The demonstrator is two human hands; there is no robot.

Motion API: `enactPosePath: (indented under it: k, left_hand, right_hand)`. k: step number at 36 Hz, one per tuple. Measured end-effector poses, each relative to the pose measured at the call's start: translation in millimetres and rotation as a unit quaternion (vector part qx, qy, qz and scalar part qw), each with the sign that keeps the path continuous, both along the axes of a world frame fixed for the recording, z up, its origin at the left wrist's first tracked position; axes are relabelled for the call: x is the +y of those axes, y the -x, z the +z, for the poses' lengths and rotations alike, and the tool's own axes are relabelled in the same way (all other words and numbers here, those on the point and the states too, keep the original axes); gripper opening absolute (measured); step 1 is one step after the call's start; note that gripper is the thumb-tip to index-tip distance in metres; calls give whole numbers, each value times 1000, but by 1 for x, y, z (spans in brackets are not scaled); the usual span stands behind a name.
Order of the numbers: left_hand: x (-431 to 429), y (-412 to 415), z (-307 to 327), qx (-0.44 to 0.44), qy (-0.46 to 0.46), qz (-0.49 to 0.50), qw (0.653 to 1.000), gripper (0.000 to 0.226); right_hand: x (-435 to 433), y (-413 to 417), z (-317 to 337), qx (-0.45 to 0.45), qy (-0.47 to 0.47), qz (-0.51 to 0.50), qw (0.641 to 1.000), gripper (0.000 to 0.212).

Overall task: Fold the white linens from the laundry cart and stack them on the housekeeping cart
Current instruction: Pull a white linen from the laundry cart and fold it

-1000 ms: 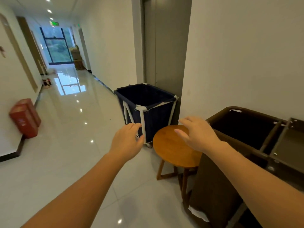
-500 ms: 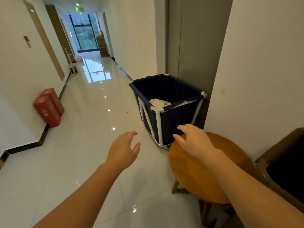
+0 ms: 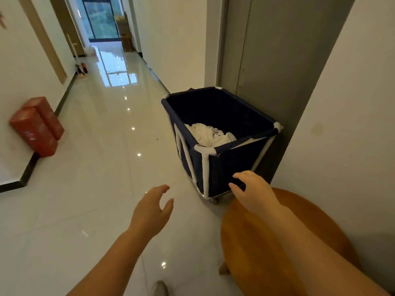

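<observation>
Corridor floor (image 3: 96,189) – glossy pale tile, runs from near edge to a far window (image 3: 100,18); wide open strip down the middle and left. Right side: white wall w/ a grey door (image 3: 277,60) set back in a recess.

Laundry cart (image 3: 230,167) – navy fabric on a white frame, on castors, parked at the right in front of the grey door, its far right corner just beside the door. Top is open. Its near corner points toward the viewer.

Round wooden worktop (image 3: 241,253), near right, just beside the cart's near face; narrow gap btwn them at floor level. Right forearm passes over it.

Red boxes (image 3: 36,127) – two, leaning at the left wall's base, well apart from the cart.

White linens (image 3: 208,134) lie crumpled low inside the cart, toward its near left side, below the rim and farther off than both hands.

Right hand (image 3: 254,193): released, fingers loosely spread, holding nothing, in front of the cart's near face low down; contact w/ the fabric can't be told. Left hand (image 3: 150,212): also released, fingers relaxed, empty, over bare floor left of the cart's near corner.

A shoe tip (image 3: 159,288) shows at the near edge.
</observation>
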State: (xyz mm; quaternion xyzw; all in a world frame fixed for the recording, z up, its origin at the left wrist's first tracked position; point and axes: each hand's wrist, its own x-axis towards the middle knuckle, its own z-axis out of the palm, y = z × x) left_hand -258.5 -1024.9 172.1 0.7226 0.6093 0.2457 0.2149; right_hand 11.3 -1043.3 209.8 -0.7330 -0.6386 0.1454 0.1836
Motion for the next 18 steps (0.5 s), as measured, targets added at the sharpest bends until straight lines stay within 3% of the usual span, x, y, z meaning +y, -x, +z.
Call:
enactPosePath:
  k: [8,18]
  left_hand:
    - [157,29,-22,-4,29,-45,999,44]
    - [304,50,-31,9,37,-101,994,42]
  right_hand:
    - [136,27,-19,15,-1,-67,998,41]
    - [241,37,-37,19,6,-118,993,37]
